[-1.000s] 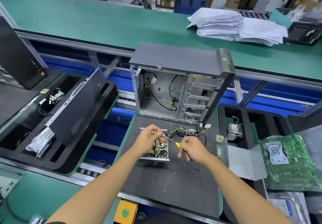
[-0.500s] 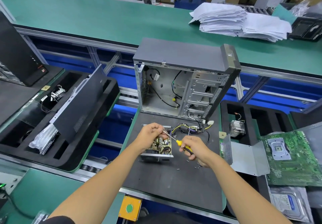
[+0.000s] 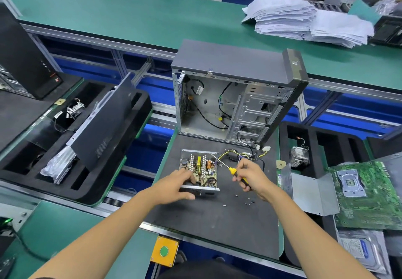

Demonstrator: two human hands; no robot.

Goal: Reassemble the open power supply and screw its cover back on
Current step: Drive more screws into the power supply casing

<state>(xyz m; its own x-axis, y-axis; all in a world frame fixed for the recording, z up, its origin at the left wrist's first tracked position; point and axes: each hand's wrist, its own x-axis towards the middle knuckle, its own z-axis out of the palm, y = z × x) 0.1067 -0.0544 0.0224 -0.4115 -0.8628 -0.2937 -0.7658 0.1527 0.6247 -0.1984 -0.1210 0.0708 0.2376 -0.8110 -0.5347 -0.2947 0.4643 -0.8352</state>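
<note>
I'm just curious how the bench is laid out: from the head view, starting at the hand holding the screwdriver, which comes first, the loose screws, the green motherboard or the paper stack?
From the right hand:
1. Loose screws, on the mat just below it.
2. Green motherboard, far right.
3. Paper stack, on the back bench.

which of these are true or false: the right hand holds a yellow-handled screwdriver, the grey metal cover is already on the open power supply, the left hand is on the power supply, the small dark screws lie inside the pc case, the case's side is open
1. The right hand holds a yellow-handled screwdriver. True.
2. The bent grey metal cover is already on the open power supply. False: its circuit board is exposed and the cover lies apart, to the right.
3. The left hand grips the power supply's near edge. True.
4. The small dark screws lie inside the grey desktop computer case. False: they lie loose on the black foam mat, near the right hand.
5. The case's side is open. True.
</note>
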